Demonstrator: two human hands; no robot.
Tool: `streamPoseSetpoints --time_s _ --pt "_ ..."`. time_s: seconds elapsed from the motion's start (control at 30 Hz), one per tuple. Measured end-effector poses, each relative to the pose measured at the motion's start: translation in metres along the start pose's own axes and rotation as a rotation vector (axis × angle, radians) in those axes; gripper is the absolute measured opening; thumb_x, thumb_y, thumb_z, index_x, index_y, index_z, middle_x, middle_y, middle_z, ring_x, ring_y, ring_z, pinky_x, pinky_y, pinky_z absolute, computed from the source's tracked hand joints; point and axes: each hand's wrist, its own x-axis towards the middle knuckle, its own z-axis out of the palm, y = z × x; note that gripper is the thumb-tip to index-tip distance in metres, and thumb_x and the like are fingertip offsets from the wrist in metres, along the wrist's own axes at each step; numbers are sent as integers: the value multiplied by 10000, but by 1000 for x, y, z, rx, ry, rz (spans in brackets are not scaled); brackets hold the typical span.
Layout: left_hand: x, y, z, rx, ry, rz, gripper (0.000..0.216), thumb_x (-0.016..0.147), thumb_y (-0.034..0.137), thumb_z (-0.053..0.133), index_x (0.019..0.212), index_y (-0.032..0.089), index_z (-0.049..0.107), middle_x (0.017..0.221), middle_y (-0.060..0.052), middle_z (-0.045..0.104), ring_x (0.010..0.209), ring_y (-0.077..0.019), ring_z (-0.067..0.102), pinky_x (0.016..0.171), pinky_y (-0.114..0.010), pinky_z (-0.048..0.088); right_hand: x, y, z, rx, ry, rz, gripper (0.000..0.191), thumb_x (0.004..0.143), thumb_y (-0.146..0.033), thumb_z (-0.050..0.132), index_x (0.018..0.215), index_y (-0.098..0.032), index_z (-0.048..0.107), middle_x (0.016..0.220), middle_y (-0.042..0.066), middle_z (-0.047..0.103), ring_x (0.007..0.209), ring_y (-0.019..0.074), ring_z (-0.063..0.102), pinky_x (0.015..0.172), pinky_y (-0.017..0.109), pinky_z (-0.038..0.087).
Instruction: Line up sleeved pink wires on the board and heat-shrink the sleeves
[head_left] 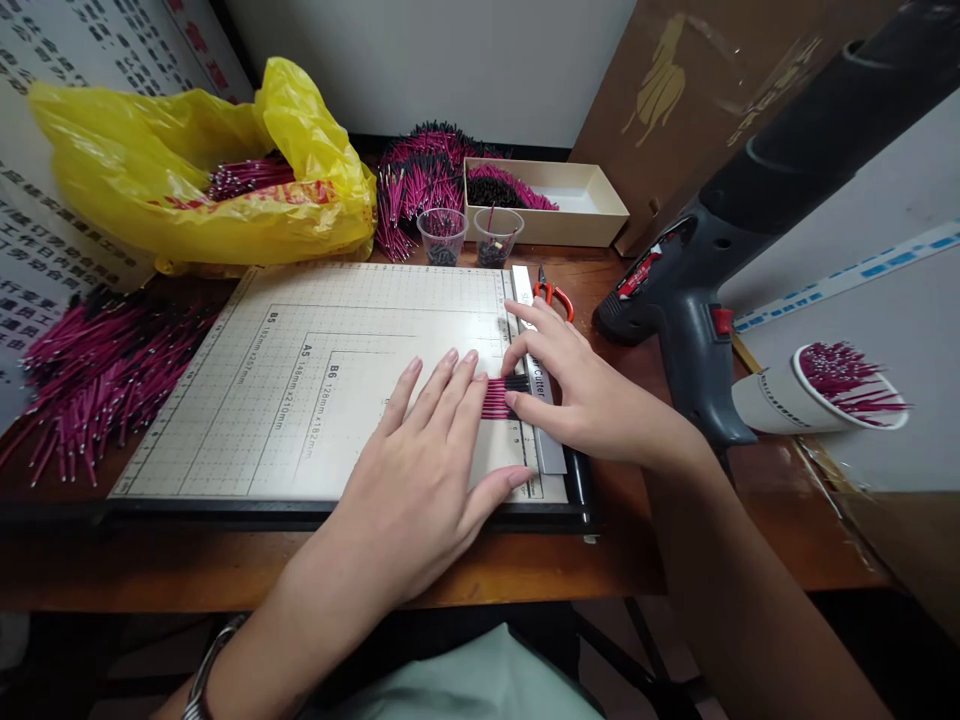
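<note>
We laid left hand flat, unclenched, over magenta wires; right hand bracketed their three-o'clock black ends, pinch unclear!

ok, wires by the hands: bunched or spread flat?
Spread flat, where visible: the pink wires lie side by side on the cutter board, black ends at the pale strip.

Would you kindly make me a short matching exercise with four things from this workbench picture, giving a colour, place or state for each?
Things:
1. Bag
2. Left hand
3. Paper cup
4. Right hand

Descriptions:
A. White, at far right
B. Palm down, with a bracelet on its arm
C. At the black ends of the wires
D. Yellow, at back left

Pairs: 1-D; 2-B; 3-A; 4-C
</note>
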Motion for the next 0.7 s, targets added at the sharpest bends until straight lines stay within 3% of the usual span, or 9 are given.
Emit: streamPoseSetpoints --time_s 0.23,0.37,0.53,0.7 --pt "-1 6 -5 -55 -19 8 720 1153 508 138 1522 13 509 1603 -165 553 1486 -327 554 1227 -545 457 1 2 0 15 19 9 200 893 -356 490 1004 -216 581 1743 178 308 1681 320 140 1343 602 127" --pt "0 4 -9 -99 -13 5 681 1154 504 168 1446 41 573 1565 -170 601 1481 -336 560 1236 -567 442 2 2 0 24 59 27 214 931 -395 464 987 -224 579 1739 167 318 1673 306 182 1341 597 141" --pt "0 -4 -6 -78 -8 -23 735 1149 521 171 1504 -36 494 1589 -226 555 1487 -343 551 1239 -569 442 1 -1 -1 25 20 19 198 873 -396 562 983 -231 559 1748 180 297 1674 311 172 1339 598 132" --pt "-3 -3 0 -35 -41 8 742 1148 513 133 1515 8 533 1583 -187 567 1481 -338 558 1217 -568 477 1 0 -3 7 -10 9 225 821 -336 575 1020 -232 559 1752 180 285 1685 297 123 1342 588 118"
